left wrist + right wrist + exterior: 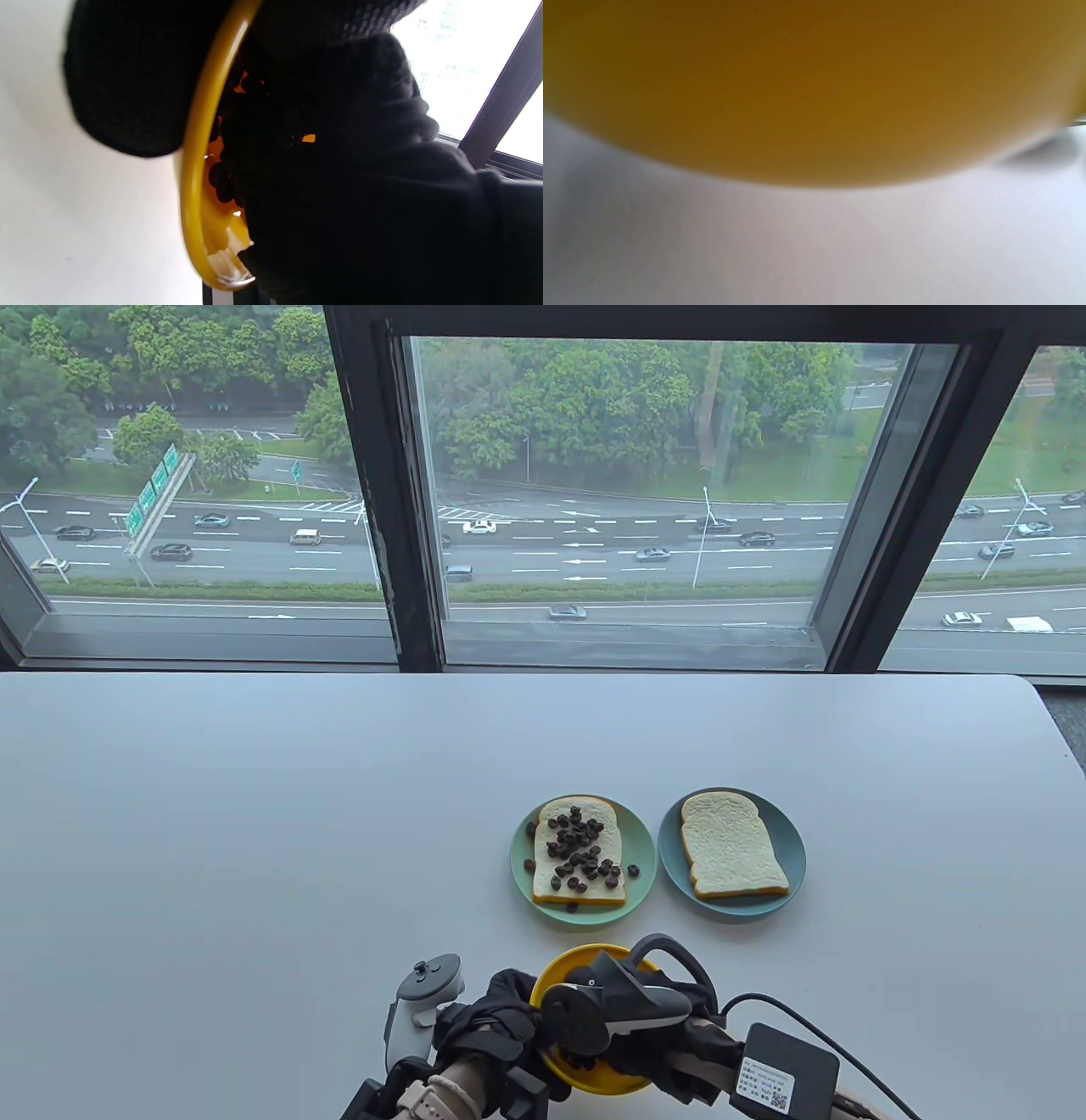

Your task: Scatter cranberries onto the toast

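A yellow bowl (587,955) of dark cranberries (582,1059) sits at the table's near edge. My left hand (507,1006) holds its left rim; in the left wrist view a gloved finger (127,84) lies against the outside of the rim (191,190). My right hand (607,1039) reaches into the bowl from the right, over the cranberries (220,182); its fingers are hidden under the tracker. Beyond the bowl, a toast slice (579,853) covered with cranberries lies on a green plate (522,865). A plain toast slice (731,844) lies on a blue plate (793,848).
The right wrist view shows only the bowl's yellow outer wall (814,84) close up and the white table (814,245). A few loose cranberries (633,869) lie on the green plate. A window stands behind the table's far edge (509,675).
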A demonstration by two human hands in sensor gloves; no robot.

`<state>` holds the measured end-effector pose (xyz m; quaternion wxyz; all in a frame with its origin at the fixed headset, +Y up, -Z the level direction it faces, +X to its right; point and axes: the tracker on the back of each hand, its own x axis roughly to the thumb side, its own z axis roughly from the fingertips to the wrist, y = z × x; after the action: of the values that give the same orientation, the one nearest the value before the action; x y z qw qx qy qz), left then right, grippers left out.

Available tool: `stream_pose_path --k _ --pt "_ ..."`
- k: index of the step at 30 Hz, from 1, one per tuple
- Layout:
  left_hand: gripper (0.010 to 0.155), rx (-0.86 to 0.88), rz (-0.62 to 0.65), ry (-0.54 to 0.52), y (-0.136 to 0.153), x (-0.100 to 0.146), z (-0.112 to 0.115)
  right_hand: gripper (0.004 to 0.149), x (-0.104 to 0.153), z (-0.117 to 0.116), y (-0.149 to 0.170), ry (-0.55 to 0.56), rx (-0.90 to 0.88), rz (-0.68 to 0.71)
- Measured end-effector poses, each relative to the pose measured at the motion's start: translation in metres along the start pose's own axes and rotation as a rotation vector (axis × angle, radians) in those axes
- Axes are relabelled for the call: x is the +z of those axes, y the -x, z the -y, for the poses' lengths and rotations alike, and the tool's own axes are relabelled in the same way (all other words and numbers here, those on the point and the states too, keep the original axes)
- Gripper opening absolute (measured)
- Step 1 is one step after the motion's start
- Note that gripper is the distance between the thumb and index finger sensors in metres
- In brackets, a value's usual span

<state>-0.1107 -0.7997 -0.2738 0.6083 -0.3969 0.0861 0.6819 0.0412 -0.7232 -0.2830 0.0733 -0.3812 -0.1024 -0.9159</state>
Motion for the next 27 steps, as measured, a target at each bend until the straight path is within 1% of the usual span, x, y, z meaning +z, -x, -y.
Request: stream_pose_path --k 3,8,13,17,20,24,27 --pt "0.057 -0.026 -0.005 -0.011 0.000 -0.001 -0.003 0.041 0.003 -0.001 0.002 0.082 -0.013 -0.012" --pt "0.056 -0.055 -0.015 -0.026 -0.002 -0.001 -0.007 0.036 0.007 0.003 0.011 0.167 -0.077 -0.026" --pt "0.055 -0.040 -0.033 -0.023 0.000 0.000 -0.007 0.033 0.019 0.016 0.025 0.253 -0.145 -0.050" --pt "0.055 -0.032 -0.026 -0.021 -0.002 0.001 -0.007 0.033 0.024 0.023 0.036 0.256 -0.246 -0.054" --pt "0.055 -0.067 -0.020 -0.026 -0.004 0.001 -0.008 0.033 0.028 0.029 0.045 0.264 -0.341 -0.053" --pt "0.055 -0.018 -0.038 0.009 -0.001 -0.002 -0.008 0.033 0.029 0.034 0.058 0.254 -0.453 -0.062" --pt "0.055 -0.033 -0.042 0.017 0.000 -0.002 -0.007 0.033 0.029 0.041 0.073 0.270 -0.509 -0.090"
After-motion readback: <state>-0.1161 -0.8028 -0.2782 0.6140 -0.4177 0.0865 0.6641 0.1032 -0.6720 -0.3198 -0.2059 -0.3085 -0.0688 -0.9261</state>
